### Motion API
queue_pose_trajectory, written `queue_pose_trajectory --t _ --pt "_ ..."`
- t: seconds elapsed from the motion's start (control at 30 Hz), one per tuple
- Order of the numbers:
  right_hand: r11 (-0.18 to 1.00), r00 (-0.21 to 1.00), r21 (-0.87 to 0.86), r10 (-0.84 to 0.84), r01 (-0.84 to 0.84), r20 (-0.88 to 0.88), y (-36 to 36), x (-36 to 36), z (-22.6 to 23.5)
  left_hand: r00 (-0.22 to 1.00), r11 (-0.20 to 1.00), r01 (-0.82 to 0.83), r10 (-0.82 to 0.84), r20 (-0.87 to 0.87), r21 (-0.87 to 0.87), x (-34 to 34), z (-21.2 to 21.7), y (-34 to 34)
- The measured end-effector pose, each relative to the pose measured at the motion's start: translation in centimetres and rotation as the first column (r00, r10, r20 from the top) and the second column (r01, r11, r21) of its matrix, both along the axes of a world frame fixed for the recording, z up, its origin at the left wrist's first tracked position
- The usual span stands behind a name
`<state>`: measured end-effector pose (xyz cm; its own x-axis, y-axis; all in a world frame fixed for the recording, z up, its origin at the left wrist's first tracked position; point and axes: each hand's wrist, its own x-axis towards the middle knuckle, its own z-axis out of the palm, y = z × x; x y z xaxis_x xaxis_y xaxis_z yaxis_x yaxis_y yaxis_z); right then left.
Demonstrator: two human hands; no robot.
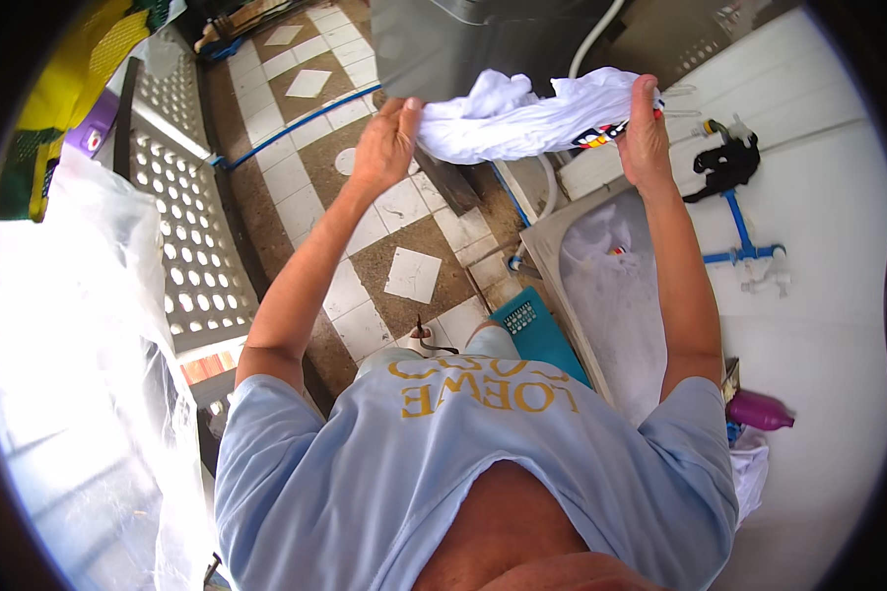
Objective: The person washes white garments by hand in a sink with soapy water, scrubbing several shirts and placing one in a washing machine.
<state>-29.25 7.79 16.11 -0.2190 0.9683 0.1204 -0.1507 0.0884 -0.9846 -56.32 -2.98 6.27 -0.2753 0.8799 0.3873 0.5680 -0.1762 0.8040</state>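
Observation:
I hold a white garment (522,118), twisted into a thick roll, stretched between both hands at arm's length. My left hand (388,143) grips its left end and my right hand (645,133) grips its right end, where a small coloured print shows. The cloth hangs above the tiled floor (310,158) and the edge of a grey sink basin (601,286) filled with soapy white foam. A grey machine (463,39) stands just beyond the garment.
A perforated white wall (182,227) runs along the left with a clear plastic sheet (79,325) in front. Blue pipes and a tap (744,246) are on the white wall at right. A teal basket (532,330) and a purple bottle (759,412) sit near the basin.

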Motion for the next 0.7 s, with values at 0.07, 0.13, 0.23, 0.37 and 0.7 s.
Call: queue_pose_trajectory --t 0.07,0.13,0.23,0.37,0.7 --pt "0.989 0.980 0.137 0.036 -0.064 0.197 2.0 -1.7 -1.0 0.978 0.987 -0.157 0.150 -0.143 -0.039 -4.5 1.4 0.0" --pt "0.941 0.901 0.321 -0.046 -0.106 0.431 2.2 -4.6 -0.2 0.934 0.955 -0.289 0.265 -0.239 -0.073 -9.4 3.4 0.1" --pt "0.900 0.818 0.353 0.007 -0.256 0.575 3.1 -7.1 1.5 0.869 0.899 -0.438 0.432 -0.240 0.033 -14.8 6.7 0.1" --pt "0.608 0.927 0.785 -0.218 -0.116 0.306 2.9 -13.4 -5.2 0.767 0.812 -0.582 0.564 -0.305 0.040 -20.7 5.7 -0.9" --pt "0.768 0.712 -0.254 0.640 -0.588 0.288 8.7 -26.6 -13.5 0.681 0.675 -0.626 0.717 0.148 -0.391 -40.7 -1.4 -0.9"
